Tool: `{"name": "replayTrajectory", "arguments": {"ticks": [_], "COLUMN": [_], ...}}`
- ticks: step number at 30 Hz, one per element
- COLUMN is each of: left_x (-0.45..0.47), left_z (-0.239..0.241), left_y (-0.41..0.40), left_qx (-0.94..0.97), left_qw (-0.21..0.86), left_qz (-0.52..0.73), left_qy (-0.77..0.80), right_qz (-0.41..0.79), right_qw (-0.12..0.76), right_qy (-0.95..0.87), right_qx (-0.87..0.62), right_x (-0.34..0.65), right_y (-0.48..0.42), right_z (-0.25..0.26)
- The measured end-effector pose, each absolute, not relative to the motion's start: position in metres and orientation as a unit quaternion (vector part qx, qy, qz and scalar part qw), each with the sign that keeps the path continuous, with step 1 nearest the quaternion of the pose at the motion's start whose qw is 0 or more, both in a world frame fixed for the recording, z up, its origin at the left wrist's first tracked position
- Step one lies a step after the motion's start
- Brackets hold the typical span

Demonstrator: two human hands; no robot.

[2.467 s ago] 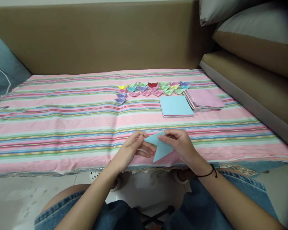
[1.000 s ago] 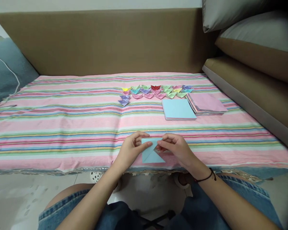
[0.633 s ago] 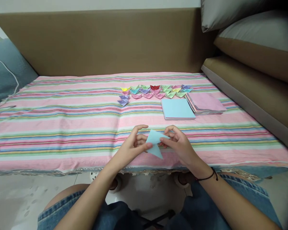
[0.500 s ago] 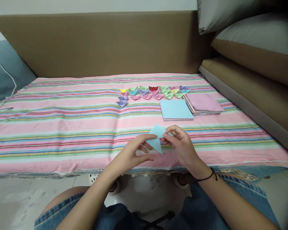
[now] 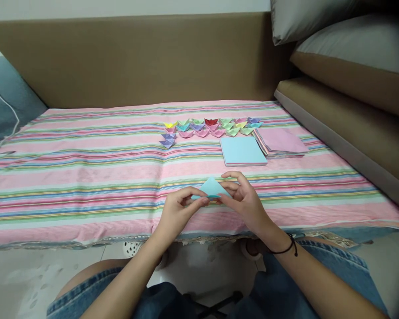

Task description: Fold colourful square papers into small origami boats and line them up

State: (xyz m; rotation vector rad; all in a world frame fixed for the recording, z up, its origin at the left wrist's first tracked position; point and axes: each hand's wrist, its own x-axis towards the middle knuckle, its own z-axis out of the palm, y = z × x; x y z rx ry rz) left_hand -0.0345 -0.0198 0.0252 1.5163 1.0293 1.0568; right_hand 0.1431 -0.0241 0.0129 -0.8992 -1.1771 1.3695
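A folded light-blue sheet of origami paper (image 5: 211, 186) is held up between both hands, its top coming to a point. My left hand (image 5: 180, 204) pinches its left lower corner between thumb and fingers. On the other side, my right hand (image 5: 244, 199) grips the right lower part, thumb in front, with the index finger raised off the paper. Beyond the hands lies a square stack of light-blue paper (image 5: 243, 151). Beside it rests a pink-topped stack of paper (image 5: 282, 141). Folded paper boats (image 5: 211, 122) in several colours stand in rows behind the stacks.
A striped cloth (image 5: 86, 177) covers the seat, with a brown backrest (image 5: 136, 62) behind. Large cushions (image 5: 349, 119) are piled on the right. A white cord (image 5: 11, 108) hangs over blue fabric at the far left.
The blue paper has turned from a loose slanted shape into an upright triangle. My left thumb has closed onto it, and my right hand has shifted slightly left and down.
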Motion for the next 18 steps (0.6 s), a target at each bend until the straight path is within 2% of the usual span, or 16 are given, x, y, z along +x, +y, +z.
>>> {"name": "replayTrajectory", "arguments": {"ticks": [3,9,18], "left_x": [-0.0322,-0.0298,-0.0283], "left_z": [0.0229,0.0196,0.0186], "left_y": [-0.0208,-0.0183,-0.0199], "left_qx": [0.589,0.542,0.483], "left_qw": [0.526,0.513,0.550], "left_qz": [0.438,0.498,0.468], "left_qy": [0.430,0.440,0.495], "right_qz": [0.529,0.504,0.482], "right_qw": [0.530,0.517,0.538], "right_qy": [-0.537,-0.562,-0.538], "right_qx": [-0.388,-0.403,-0.433], "right_x": [0.1423,0.1434,0.1360], "right_y": [-0.0236,-0.0229,-0.0253], "right_z": [0.0107,0.0056,0.0063]}}
